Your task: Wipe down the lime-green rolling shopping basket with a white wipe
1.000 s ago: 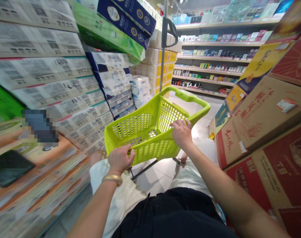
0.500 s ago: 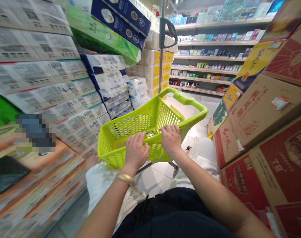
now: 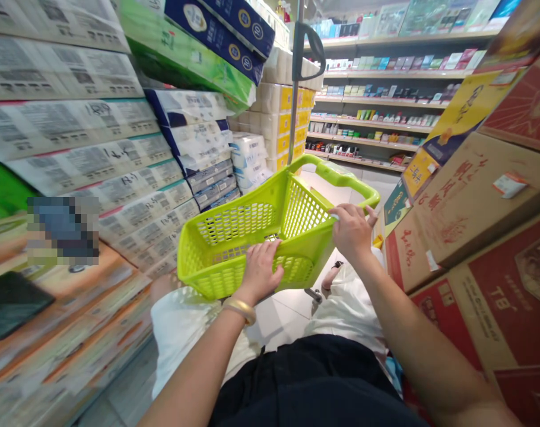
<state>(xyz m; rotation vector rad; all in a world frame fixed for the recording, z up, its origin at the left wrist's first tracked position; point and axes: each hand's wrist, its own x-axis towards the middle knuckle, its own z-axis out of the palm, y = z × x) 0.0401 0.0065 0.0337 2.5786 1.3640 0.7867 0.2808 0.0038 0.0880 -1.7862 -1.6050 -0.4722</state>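
Shop aisle lined with stacked packs of toilet paper point(image 3: 87, 130) on the left and red-printed cardboard cartons point(image 3: 475, 196) on the right, with stocked shelves point(image 3: 377, 101) ahead. A lime-green plastic shopping basket point(image 3: 238, 222) is held out in front of the person's body, above their black shorts point(image 3: 310, 385). The left hand point(image 3: 261, 271), fingers slightly spread, presses over the near rim. The right hand point(image 3: 352, 233) curls around the basket's right-hand rim.

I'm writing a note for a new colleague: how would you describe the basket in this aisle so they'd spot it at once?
Between the wall of wrapped tissue packs and the stacked red-and-brown cartons is a lime-green plastic shopping basket, with the person's left hand and right hand on it. Its open mesh walls set it apart from the solid packs and cartons.
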